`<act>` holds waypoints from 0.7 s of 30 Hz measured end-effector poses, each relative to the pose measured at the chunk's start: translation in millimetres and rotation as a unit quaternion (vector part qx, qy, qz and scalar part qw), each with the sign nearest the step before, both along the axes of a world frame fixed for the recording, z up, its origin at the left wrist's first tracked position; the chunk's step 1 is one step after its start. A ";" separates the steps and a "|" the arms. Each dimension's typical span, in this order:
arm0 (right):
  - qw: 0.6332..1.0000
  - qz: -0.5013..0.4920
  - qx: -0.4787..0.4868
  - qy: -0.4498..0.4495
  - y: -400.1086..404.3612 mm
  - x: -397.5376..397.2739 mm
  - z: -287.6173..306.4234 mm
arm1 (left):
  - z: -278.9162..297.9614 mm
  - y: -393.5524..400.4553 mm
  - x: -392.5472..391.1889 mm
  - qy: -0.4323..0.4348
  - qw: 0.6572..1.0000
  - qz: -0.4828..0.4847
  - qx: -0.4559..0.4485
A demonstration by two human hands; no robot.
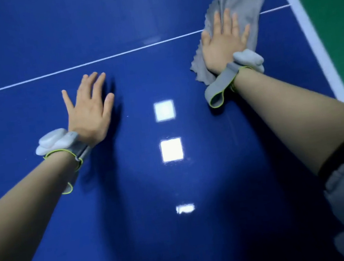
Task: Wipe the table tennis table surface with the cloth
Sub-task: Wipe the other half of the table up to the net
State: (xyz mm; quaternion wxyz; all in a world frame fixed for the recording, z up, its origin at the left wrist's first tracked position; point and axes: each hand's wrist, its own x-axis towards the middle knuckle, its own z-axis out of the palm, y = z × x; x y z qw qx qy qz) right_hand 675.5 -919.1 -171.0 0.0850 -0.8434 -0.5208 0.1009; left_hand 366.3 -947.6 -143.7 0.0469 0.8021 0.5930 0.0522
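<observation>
The right hand is pressing flat, fingers spread, on the grey cloth, which is lying across the thin white line near the desk's right edge. The left hand is resting spread and empty on the blue surface, well apart.
</observation>
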 end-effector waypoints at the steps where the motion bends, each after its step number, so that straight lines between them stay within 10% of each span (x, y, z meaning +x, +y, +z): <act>1: 1.000 0.016 0.000 0.001 8.5 -22.0 -0.2 | -1.2 -1.7 -11.0 -0.003 1.000 0.008 0.003; 12: 0.953 0.303 -0.010 0.022 -48.8 -246.8 -0.4 | 6.5 -57.1 -113.1 0.015 0.993 0.115 -0.014; 21: 0.906 0.422 -0.027 0.023 -234.1 -190.3 2.7 | 28.2 -156.5 -75.0 -0.043 0.986 0.156 -0.042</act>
